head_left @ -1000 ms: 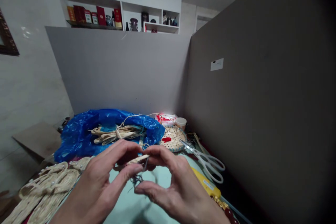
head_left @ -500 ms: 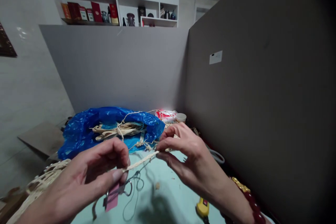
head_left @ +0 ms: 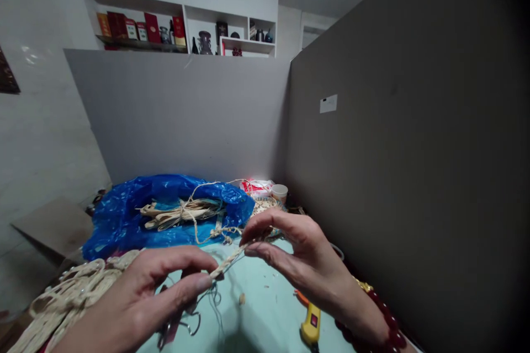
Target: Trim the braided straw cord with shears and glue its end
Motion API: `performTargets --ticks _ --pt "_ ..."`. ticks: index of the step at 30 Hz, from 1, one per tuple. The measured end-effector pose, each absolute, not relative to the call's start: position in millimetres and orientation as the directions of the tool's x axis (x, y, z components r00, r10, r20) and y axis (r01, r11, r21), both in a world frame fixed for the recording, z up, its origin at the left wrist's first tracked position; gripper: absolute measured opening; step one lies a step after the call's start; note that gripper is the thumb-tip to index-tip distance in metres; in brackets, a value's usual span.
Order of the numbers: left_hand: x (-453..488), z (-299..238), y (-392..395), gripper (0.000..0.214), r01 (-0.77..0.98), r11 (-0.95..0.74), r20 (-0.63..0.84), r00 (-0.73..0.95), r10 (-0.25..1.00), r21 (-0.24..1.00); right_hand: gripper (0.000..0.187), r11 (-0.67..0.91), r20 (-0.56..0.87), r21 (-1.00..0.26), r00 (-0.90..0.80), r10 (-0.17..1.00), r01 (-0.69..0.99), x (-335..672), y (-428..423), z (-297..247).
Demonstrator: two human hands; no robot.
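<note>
Braid (head_left: 228,262) stretches between left hand (head_left: 151,293) and right hand (head_left: 304,248), pinched by both.

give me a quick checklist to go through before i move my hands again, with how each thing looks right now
1. Left hand gripping the braided strip: ok, thumb and finger pinch it.
2. Right hand gripping the strip too: ok, pinched farther along.
3. Strip unkinked between the hands: ok, the visible stretch runs nearly straight.
4. Dark thread free of loops: not ok, it hangs loosely curled below the strip.
5. Metal clip fastened to the strip: cannot tell, the left hand hides the connection.
6. Yellow tool on the table clear of the right forearm: cannot tell, they overlap in this view.
</note>
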State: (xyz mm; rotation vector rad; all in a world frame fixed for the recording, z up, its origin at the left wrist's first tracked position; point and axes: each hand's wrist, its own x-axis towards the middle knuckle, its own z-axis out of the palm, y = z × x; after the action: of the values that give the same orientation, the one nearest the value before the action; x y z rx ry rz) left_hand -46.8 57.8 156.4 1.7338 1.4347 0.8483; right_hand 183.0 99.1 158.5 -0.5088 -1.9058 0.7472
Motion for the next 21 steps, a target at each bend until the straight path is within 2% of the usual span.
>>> performTargets --ticks 5,10,13,16,19,21 --pt "-47.0 151.1 68.5 0.025 0.542 -0.202 0.092 0.223 0.97 0.816 0.002 0.752 0.664 -0.655 -0.422 0.618 0.072 176.4 108.4 147.7" --pt "-25.2 129.2 89.5 0.026 0.289 -0.117 0.008 0.354 0.935 0.95 0.004 0.805 0.696 -0.589 -0.46 0.552 0.075 169.5 120.3 134.6" --pt "-12.0 115.4 95.7 0.027 0.099 -0.013 -0.015 0.273 0.962 0.995 0.009 0.8 0.702 -0.595 -0.434 0.564 0.076 169.9 127.8 131.9" --pt "-6.1 111.8 93.4 0.027 -0.091 0.133 -0.117 0.16 0.98 0.987 0.011 0.768 0.681 -0.636 -0.414 0.604 0.073 172.5 131.5 132.5" --pt "-2.5 117.0 88.1 0.03 -0.243 0.172 -0.151 0.101 0.983 0.955 0.004 0.741 0.659 -0.67 -0.431 0.616 0.034 174.4 130.0 134.7" --pt "0.1 121.1 85.2 0.031 -0.271 0.18 -0.166 0.075 0.983 0.946 0.001 0.728 0.649 -0.686 -0.446 0.616 0.006 175.1 127.5 136.6"
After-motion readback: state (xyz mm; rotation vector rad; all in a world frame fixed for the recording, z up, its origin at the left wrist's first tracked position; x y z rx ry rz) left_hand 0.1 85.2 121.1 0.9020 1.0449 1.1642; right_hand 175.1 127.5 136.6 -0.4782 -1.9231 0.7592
